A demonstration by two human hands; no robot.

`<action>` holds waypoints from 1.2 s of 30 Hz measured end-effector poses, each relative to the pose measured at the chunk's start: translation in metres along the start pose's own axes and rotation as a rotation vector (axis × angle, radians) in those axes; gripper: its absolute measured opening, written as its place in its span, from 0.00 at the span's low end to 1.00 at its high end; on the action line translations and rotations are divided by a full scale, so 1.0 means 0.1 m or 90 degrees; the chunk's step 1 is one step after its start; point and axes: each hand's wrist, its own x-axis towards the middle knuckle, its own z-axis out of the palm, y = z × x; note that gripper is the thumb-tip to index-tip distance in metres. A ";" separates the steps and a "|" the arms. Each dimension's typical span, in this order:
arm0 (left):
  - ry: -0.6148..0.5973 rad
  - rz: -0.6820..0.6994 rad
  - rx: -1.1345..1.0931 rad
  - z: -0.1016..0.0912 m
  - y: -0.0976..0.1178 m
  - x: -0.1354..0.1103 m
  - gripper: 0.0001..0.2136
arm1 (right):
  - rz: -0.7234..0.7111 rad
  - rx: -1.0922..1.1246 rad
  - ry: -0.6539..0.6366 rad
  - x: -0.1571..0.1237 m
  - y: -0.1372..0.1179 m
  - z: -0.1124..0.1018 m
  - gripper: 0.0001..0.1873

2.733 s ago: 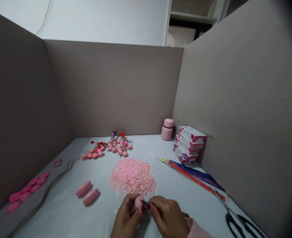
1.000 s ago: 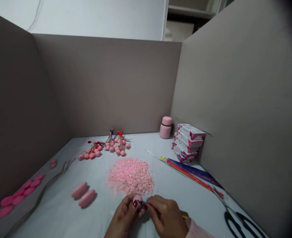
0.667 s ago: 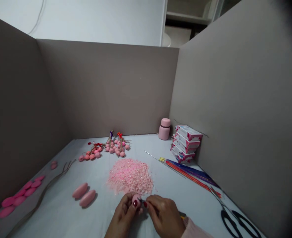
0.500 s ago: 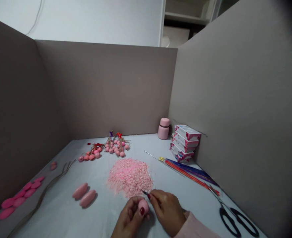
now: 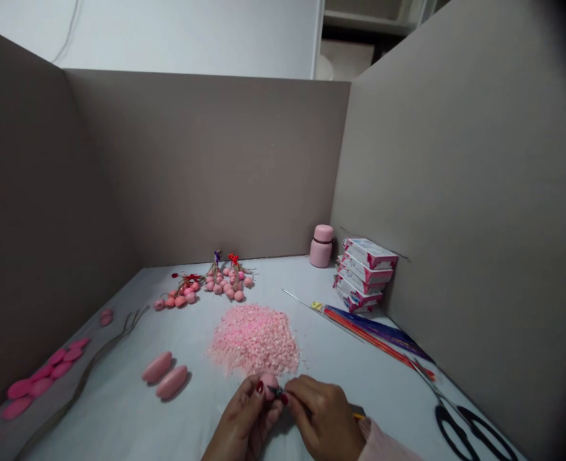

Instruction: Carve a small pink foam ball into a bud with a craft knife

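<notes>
My left hand (image 5: 239, 419) is closed round a small pink ball (image 5: 268, 381), which looks like carved soap, with the thumb on its near side. In my right hand (image 5: 328, 416) is a small carving knife (image 5: 276, 390) whose dark blade lies against the ball. A dark and yellow handle end shows behind that hand near the sleeve. Just beyond both hands lies a heap of pink shavings (image 5: 257, 336). Two smooth pink ovals (image 5: 171, 382) rest to the left of my left hand.
Bunches of pink balls on stems (image 5: 228, 285) lie at the back. Flat pink ovals (image 5: 40, 387) and brown stems (image 5: 79, 384) are left. Along the right are a pink flask (image 5: 321, 246), stacked boxes (image 5: 367, 272), coloured pipe cleaners (image 5: 369, 333) and black-handled scissors (image 5: 449, 410). Grey panels (image 5: 206, 166) enclose the table.
The ball has turned and risen slightly in my left hand, moving up and left. My right hand has brought the blade from above the shavings down onto the ball. The view has shifted slightly.
</notes>
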 end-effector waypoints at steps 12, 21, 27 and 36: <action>-0.048 0.029 0.010 -0.01 -0.01 0.02 0.08 | 0.029 -0.036 0.013 0.00 -0.03 -0.01 0.16; -0.082 0.060 0.006 -0.12 -0.08 0.10 0.05 | 0.044 -0.044 0.014 0.00 -0.06 0.01 0.16; -0.162 0.071 0.068 -0.09 -0.09 0.07 0.08 | 0.084 -0.075 0.016 0.04 0.06 -0.01 0.15; -0.041 0.001 -0.001 -0.07 0.00 0.04 0.11 | 0.055 0.022 0.035 0.02 -0.01 -0.07 0.16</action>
